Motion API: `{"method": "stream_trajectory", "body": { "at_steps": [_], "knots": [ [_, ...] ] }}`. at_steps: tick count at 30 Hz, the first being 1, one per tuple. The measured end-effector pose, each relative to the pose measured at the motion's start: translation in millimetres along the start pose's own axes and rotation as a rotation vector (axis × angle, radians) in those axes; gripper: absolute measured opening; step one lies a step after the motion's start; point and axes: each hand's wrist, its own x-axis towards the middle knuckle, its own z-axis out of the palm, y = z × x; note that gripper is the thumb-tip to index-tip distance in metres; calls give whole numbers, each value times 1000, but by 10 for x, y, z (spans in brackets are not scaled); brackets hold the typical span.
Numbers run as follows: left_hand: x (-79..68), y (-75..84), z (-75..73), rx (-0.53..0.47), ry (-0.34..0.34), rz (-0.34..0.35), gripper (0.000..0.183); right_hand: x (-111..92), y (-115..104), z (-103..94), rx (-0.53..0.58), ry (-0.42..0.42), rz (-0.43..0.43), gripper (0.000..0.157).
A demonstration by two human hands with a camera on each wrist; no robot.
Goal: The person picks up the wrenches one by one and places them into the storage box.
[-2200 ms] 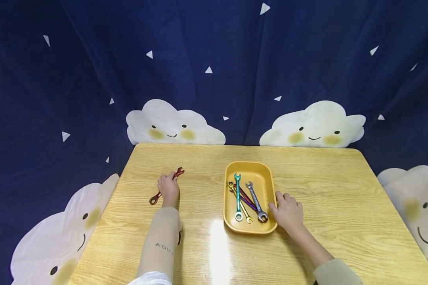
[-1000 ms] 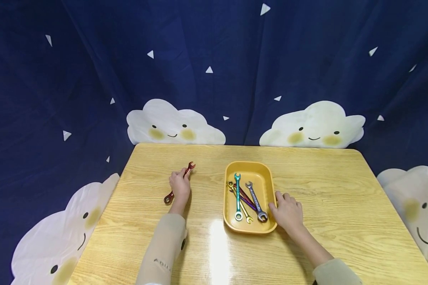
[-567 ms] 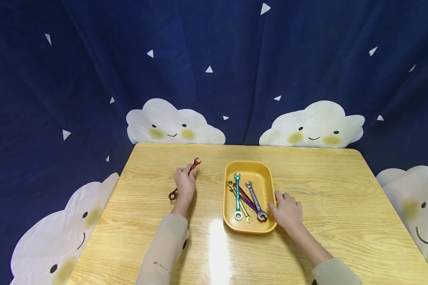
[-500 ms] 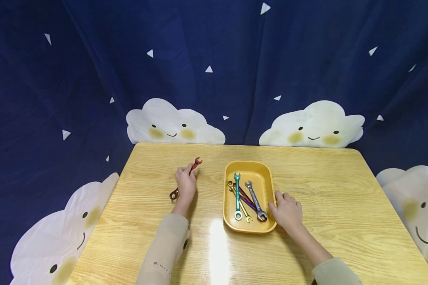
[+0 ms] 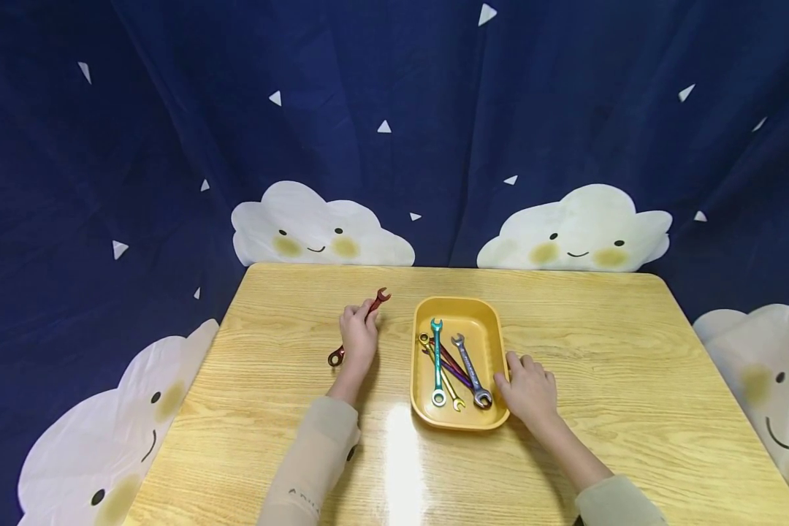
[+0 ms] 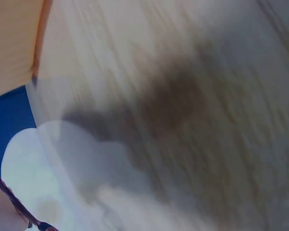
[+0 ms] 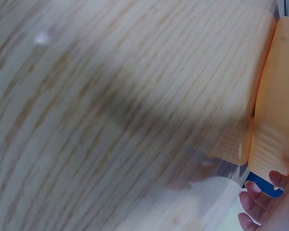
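My left hand (image 5: 359,337) grips a dark red combination wrench (image 5: 381,296) by its middle, left of a yellow tray (image 5: 460,422). The wrench's open end points away from me and its ring end sticks out on the near side. In the left wrist view, part of the wrench (image 6: 18,206) shows along the fingers at the lower left corner. My right hand (image 5: 531,389) rests against the tray's right wall, thumb at the rim. In the right wrist view its fingers (image 7: 253,207) are spread and loosely bent beside the tray wall (image 7: 274,110).
Inside the tray lie several wrenches: a teal one (image 5: 437,361), a gold one (image 5: 451,391), a purple one (image 5: 458,374), a dark red one and a blue-grey one (image 5: 471,369). The wooden table (image 5: 605,321) ends at a dark blue curtain (image 5: 394,88) with cloud prints.
The left hand has carried the dark red wrench rightward and slightly away from me, closer to the tray. The right hand and the tray stay where they were.
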Motion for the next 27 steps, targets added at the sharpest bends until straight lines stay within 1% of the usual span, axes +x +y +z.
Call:
{"method": "stream_trajectory", "body": {
  "at_steps": [3, 11, 17, 23, 27],
  "knots": [
    [-8, 74, 17, -5, -15, 19, 22, -2, -2, 7, -2, 12, 3, 39],
    [-34, 230, 80, -23, 6, 106, 23, 5, -4, -2, 1, -1, 4, 38],
    [-65, 334, 105, -17, -14, 116, 23, 10, -8, -9, 1, -5, 1, 38],
    [-96, 408, 149, -28, -19, 135, 22, 8, -4, 1, 4, 6, 7, 39],
    [-117, 469, 165, -25, -39, 136, 23, 9, 0, 6, 5, 7, 8, 40]
  ]
}}
